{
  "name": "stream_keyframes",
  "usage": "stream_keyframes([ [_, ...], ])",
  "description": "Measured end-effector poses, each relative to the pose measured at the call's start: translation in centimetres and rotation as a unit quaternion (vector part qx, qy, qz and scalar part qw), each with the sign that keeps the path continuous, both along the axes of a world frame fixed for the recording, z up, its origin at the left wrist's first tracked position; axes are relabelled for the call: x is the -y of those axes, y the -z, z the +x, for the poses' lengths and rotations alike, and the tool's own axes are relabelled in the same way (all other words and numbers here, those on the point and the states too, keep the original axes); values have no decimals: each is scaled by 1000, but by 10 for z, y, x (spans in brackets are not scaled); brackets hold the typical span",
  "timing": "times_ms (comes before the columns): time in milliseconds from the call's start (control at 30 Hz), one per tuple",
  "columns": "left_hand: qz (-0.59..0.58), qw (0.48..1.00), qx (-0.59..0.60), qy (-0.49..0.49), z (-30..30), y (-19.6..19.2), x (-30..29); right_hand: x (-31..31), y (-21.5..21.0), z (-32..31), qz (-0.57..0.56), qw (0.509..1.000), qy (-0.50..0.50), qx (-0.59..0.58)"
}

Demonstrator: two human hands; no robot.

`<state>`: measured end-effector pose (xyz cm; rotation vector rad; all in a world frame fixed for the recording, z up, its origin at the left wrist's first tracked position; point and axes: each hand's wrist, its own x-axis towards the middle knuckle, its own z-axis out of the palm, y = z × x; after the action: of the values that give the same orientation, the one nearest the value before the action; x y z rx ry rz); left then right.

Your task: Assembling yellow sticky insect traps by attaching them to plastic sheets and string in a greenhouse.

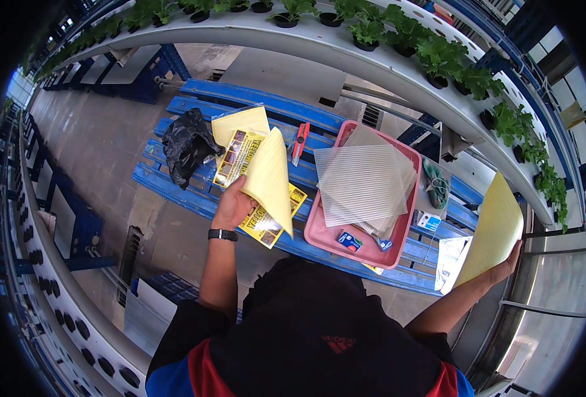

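Note:
My left hand is closed on the lower left edge of a curled pale yellow sheet. That sheet stands over yellow printed packets on the blue slatted bench. Far to the right, my right hand grips another yellow sheet, bent and held near the bench's right end. Beneath its lower edge shows a white, shiny sheet. Between my hands, a pink tray holds clear ribbed plastic sheets and small blue boxes.
A black plastic bag lies at the bench's left. A red utility knife rests behind the packets. Right of the tray are green twine and a small white-and-blue box. A white growing channel with leafy plants curves behind.

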<state>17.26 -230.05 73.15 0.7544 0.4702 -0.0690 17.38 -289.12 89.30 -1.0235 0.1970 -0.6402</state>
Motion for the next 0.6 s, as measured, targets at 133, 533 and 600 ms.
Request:
stream_keyframes([
  [133, -38, 998, 51, -8, 7, 29, -30, -10, -9, 1, 10, 999, -36, 4],
  [533, 797, 581, -62, -151, -7, 66, -52, -16, -3, 6, -56, 997, 32, -32],
  [600, 802, 567, -48, -181, -6, 67, -52, -22, -8, 9, -40, 998, 29, -42],
])
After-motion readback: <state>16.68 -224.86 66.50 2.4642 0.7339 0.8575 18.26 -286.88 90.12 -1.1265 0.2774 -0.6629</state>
